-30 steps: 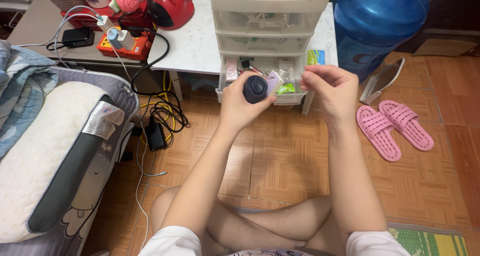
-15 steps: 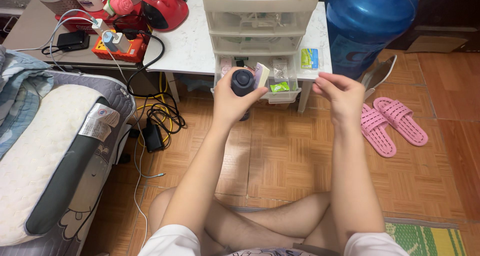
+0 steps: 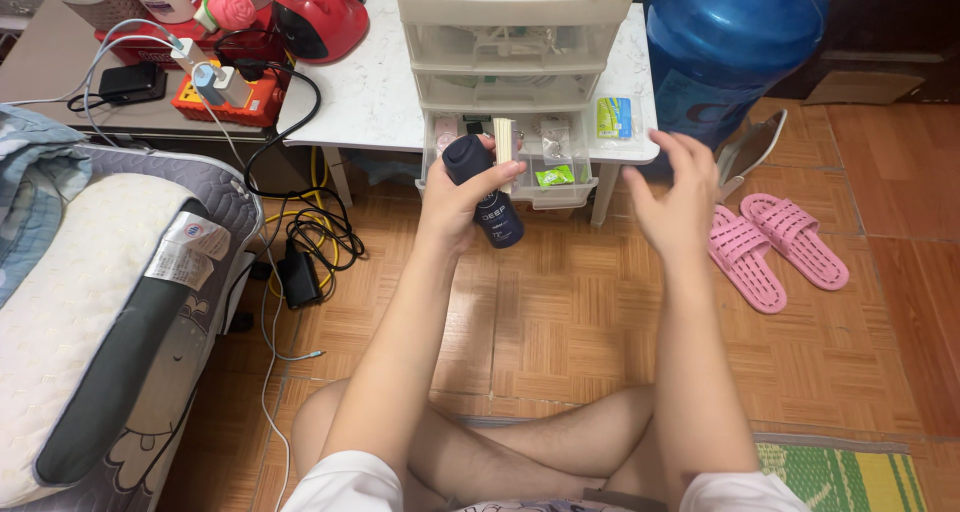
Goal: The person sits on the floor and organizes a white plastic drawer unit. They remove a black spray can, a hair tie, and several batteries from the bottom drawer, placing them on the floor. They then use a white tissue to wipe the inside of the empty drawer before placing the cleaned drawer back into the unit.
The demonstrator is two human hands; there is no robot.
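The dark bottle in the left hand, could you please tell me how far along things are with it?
Done: the bottom drawer stands open. In hand: the left hand grips the dark bottle and a pale card. The right hand is open and empty. Left: both things remain outside the drawer.

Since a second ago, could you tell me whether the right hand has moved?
Yes. The right hand has moved right, away from the open bottom drawer toward the pink slippers, and its fingers have opened.

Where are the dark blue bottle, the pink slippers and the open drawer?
dark blue bottle (image 3: 497,217): head view, lower body below the fingers.
pink slippers (image 3: 745,260): head view, strap of the nearer slipper.
open drawer (image 3: 565,193): head view, clear front wall.
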